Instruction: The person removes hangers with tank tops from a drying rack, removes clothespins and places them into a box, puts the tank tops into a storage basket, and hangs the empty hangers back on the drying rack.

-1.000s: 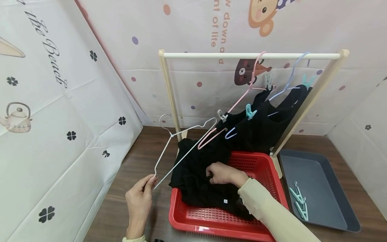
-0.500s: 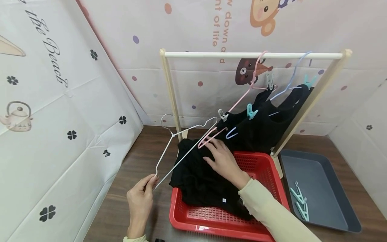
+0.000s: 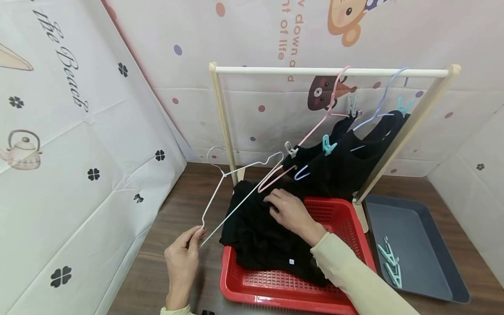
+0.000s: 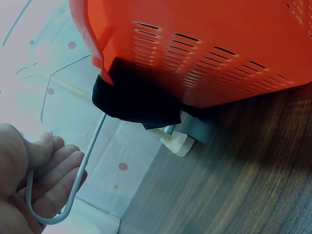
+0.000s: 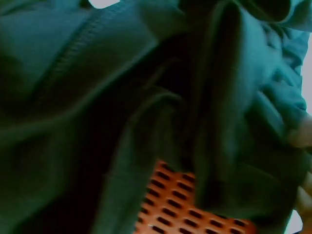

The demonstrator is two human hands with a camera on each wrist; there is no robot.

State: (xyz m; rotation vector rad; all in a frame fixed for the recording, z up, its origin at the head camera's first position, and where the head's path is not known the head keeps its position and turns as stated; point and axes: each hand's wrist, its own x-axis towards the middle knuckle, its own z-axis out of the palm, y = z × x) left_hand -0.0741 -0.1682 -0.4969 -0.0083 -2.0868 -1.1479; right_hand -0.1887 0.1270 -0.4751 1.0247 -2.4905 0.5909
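As left fingers [image 3: 189, 234] pinch white hanger [image 3: 224, 175], right fingers [image 3: 281, 200] on black cloth [image 3: 257, 238], grip unclear, woodgrain surface [image 3: 157, 249], printed backdrop [image 3: 236, 35]

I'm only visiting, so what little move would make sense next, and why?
Probably the right hand should pinch an edge of the black garment and open it out: the left hand holds a bare white hanger, while the garment lies bunched over the red basket, the right hand over it.
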